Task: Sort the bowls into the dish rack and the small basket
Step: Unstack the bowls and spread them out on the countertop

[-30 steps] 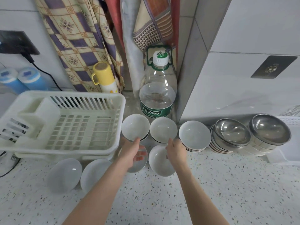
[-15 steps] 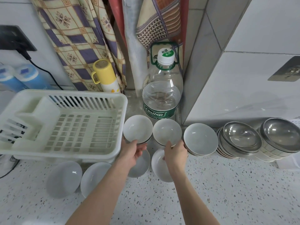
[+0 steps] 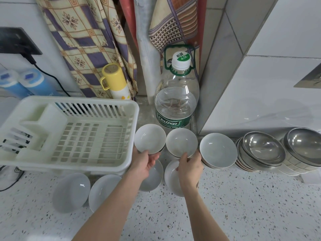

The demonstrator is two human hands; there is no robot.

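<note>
Two hands (image 3: 145,162) (image 3: 189,166), seemingly gripping two bowls (image 3: 150,138) (image 3: 181,144).

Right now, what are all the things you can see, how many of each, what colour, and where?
dish rack: one, cream, left on counter.
white bowls: two stacks held up, left one and right one; another stack to their right; two under the hands; two in front of the rack.
steel bowls: two stacks, silver, far right.
water bottle: one, clear, green label, at back.
flask: one, yellow, behind rack.
blue containers: two, far left.
curtain: patterned, on back wall.
counter: speckled white.
left hand: grip on left stack.
right hand: grip on right stack.
</note>
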